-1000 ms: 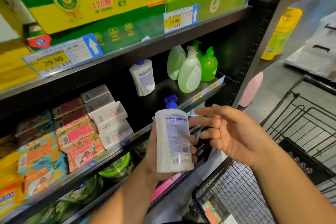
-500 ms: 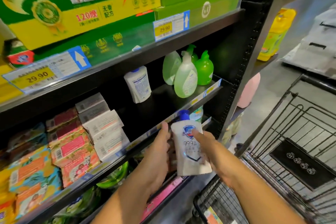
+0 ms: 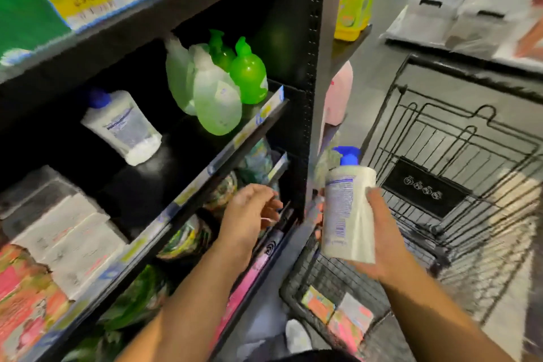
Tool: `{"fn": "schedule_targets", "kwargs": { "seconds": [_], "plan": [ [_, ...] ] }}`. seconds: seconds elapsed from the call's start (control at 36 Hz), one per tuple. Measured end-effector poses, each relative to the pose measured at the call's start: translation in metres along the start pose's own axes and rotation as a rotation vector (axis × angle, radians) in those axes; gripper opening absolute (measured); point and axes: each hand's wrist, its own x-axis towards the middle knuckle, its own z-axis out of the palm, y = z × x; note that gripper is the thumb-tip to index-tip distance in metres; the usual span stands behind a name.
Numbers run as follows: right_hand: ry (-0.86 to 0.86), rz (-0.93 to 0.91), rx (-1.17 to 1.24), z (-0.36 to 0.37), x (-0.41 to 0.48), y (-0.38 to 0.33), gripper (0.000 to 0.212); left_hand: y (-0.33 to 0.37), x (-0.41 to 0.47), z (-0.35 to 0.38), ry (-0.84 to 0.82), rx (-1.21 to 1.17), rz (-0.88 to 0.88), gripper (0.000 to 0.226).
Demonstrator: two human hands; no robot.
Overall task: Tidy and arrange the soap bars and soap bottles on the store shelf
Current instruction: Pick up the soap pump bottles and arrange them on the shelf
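Right hand (image 3: 379, 232) grips the white soap bottle (image 3: 348, 214) round its lower body, thumb across the near side, fingertips (image 3: 319, 216) showing at the left edge. Bottle's long axis approx upright, tipped a little. Blue pump cap on top, pointing up and away; printed back label w/ barcode faces the camera. It's held in the air off the shelf, just right of the black shelf upright (image 3: 316, 67), above the near corner of the wire cart (image 3: 440, 132).

Left hand (image 3: 249, 213) holds nothing, fingers loosely curled, in front of the lower shelf's edge.

On the mid shelf (image 3: 176, 161): a second white bottle (image 3: 122, 126), looks tilted, cap to upper left, apart from the green pump bottles (image 3: 223, 88) bunched at the right end. Boxed soap bars (image 3: 64, 232) stacked at left. Blurred, so label text unreadable.
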Motion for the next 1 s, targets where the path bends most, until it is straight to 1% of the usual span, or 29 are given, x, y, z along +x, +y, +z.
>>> {"fn": "schedule_targets", "kwargs": {
  "seconds": [0.03, 0.06, 0.08, 0.11, 0.17, 0.19, 0.22, 0.25, 0.33, 0.39, 0.44, 0.53, 0.64, 0.75, 0.92, 1.0],
  "plan": [
    [0.037, 0.048, 0.134, -0.007, 0.002, 0.0, 0.075, -0.009, 0.007, 0.008, -0.046, 0.075, -0.011, 0.022],
    [0.041, 0.053, 0.17, -0.021, 0.004, 0.004, 0.076, -0.019, 0.014, 0.016, -0.079, 0.162, -0.021, 0.023],
    [0.071, 0.057, 0.156, -0.03, 0.005, 0.008, 0.072, -0.033, 0.024, 0.025, -0.103, 0.264, -0.018, 0.024],
    [0.151, 0.081, 0.085, -0.046, 0.007, 0.016, 0.068, -0.05, 0.034, 0.034, -0.131, 0.394, -0.005, 0.024],
    [0.324, 0.12, -0.011, -0.076, 0.006, 0.032, 0.064, -0.085, 0.052, 0.047, -0.202, 0.608, -0.018, 0.014],
    [0.409, 0.132, -0.075, -0.09, 0.004, 0.038, 0.063, -0.107, 0.061, 0.052, -0.232, 0.67, -0.044, 0.017],
    [0.494, 0.13, -0.195, -0.104, 0.005, 0.047, 0.06, -0.128, 0.069, 0.056, -0.256, 0.759, -0.067, 0.031],
    [0.528, 0.132, -0.299, -0.12, 0.004, 0.057, 0.057, -0.146, 0.075, 0.06, -0.288, 0.857, -0.076, 0.042],
    [0.604, 0.172, -0.678, -0.156, 0.002, 0.083, 0.06, -0.19, 0.087, 0.07, -0.338, 1.13, -0.078, 0.061],
    [0.627, 0.21, -0.819, -0.175, -0.001, 0.1, 0.056, -0.216, 0.09, 0.073, -0.352, 1.245, -0.072, 0.066],
    [0.65, 0.212, -0.947, -0.19, 0.0, 0.118, 0.058, -0.236, 0.089, 0.071, -0.301, 1.259, -0.02, 0.058],
    [0.624, 0.258, -1.133, -0.213, 0.003, 0.145, 0.056, -0.257, 0.085, 0.067, -0.201, 1.137, 0.032, 0.048],
    [0.588, 0.319, -1.296, -0.24, 0.018, 0.179, 0.066, -0.274, 0.089, 0.064, -0.175, 1.133, 0.116, 0.047],
    [0.519, 0.387, -1.403, -0.26, 0.045, 0.209, 0.078, -0.28, 0.09, 0.063, -0.16, 1.113, 0.147, 0.039],
    [0.446, 0.446, -1.517, -0.27, 0.087, 0.243, 0.084, -0.291, 0.095, 0.063, -0.152, 1.076, 0.151, 0.043],
    [0.409, 0.465, -1.551, -0.269, 0.099, 0.258, 0.082, -0.296, 0.099, 0.06, -0.164, 1.058, 0.168, 0.054]
  ]
}}
